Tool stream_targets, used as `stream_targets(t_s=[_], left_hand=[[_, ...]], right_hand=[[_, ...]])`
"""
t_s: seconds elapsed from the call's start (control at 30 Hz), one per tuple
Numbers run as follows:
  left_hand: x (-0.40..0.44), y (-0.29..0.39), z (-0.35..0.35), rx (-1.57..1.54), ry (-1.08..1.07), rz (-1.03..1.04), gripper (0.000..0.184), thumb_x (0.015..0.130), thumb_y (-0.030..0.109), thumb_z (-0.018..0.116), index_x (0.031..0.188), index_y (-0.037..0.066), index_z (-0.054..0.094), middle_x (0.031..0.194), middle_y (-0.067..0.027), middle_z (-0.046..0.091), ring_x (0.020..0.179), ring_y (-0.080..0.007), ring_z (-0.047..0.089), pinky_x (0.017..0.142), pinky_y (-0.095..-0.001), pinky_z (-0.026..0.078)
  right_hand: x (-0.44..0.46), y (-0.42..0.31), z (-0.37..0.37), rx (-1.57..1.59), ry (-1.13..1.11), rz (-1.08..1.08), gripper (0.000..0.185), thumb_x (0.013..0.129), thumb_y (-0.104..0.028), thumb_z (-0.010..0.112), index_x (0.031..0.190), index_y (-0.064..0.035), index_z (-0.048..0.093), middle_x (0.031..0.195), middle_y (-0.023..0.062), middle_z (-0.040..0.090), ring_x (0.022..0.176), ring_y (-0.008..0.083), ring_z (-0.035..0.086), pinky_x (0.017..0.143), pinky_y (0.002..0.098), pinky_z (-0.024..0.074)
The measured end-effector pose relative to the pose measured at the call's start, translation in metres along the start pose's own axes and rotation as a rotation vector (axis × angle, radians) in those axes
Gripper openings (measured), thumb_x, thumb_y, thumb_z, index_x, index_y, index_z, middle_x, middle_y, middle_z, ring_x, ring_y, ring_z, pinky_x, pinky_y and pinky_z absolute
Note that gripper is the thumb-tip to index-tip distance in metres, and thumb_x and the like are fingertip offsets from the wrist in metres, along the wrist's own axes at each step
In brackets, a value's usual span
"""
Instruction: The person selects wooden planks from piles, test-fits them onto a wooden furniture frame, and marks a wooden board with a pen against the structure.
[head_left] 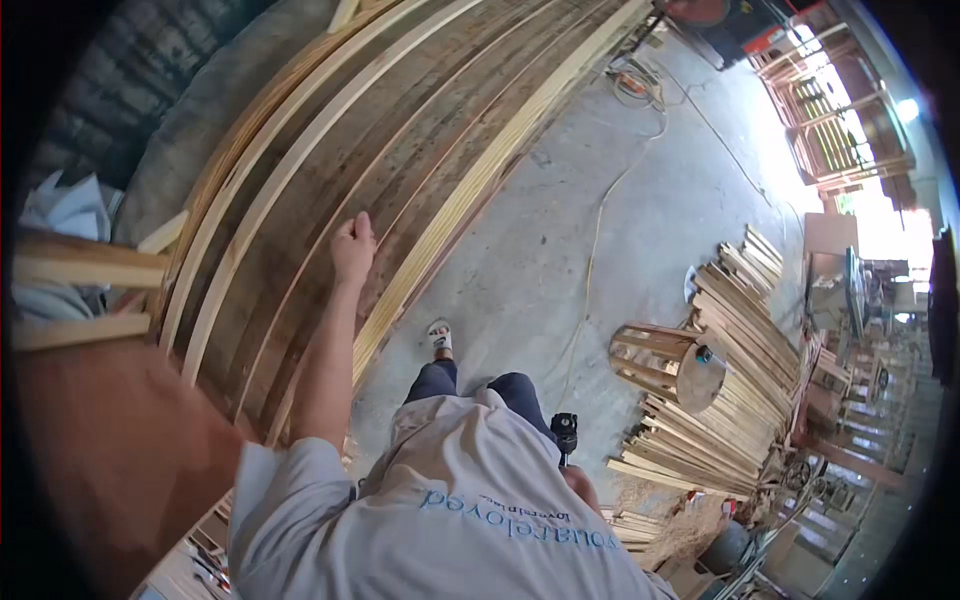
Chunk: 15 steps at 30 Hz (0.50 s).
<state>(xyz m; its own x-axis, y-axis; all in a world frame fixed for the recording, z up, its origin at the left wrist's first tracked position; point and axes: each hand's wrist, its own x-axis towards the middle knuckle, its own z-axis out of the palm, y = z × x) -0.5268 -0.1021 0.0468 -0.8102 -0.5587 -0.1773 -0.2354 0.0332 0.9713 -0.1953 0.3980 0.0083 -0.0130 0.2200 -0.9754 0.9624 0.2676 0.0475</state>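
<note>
My left hand (355, 245) reaches out over the long wooden strips (300, 150) on my left. Its fingers are curled in; whatever they may hold is hidden, and I cannot tell whether the hand touches a strip. Down by my right thigh, part of my right hand (580, 486) shows beside my shirt. A black tool (565, 434) juts out just past it and looks held there, though the fingers are hidden and its exact kind is unclear. A stack of pale boards (500, 150) runs along the right side of the strips.
A round wooden stool (702, 375) lies against a large pile of loose boards (745, 340) on my right. A pale cord (597, 220) crosses the concrete floor. Wooden frames (830, 125) stand far right. A brown panel (110, 450) fills the lower left.
</note>
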Motion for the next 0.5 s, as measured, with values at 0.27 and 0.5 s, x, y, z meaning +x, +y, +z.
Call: stream_targets(t_s=[0.27,0.5], left_hand=[[0.038,0.035,0.123,0.244,-0.043,0.110,0.043,0.084,0.033,0.050,0.060,-0.002,0.048,0.045,-0.0064,0.042,0.044,-0.0136,0.044,0.043,-0.0333,0.035],[0.049,0.043,0.153,0.474,-0.050,-0.092,0.041,0.081,0.037,0.052,0.070,-0.001,0.059,0.052,-0.0014,0.050,0.049,-0.0137,0.049,0.049,-0.0293,0.040]], right_hand=[[0.069,-0.056,-0.044,-0.317,-0.030,-0.233,0.023,0.069,-0.026,0.058,0.077,-0.0046,0.063,0.066,0.0077,0.059,0.060,0.0194,0.054,0.054,0.0355,0.0413],[0.150,-0.164,-0.113,-0.384,-0.058,-0.448,0.027,0.072,-0.029,0.057,0.079,-0.0042,0.065,0.068,0.0096,0.060,0.063,0.0199,0.054,0.056,0.0370,0.0416]])
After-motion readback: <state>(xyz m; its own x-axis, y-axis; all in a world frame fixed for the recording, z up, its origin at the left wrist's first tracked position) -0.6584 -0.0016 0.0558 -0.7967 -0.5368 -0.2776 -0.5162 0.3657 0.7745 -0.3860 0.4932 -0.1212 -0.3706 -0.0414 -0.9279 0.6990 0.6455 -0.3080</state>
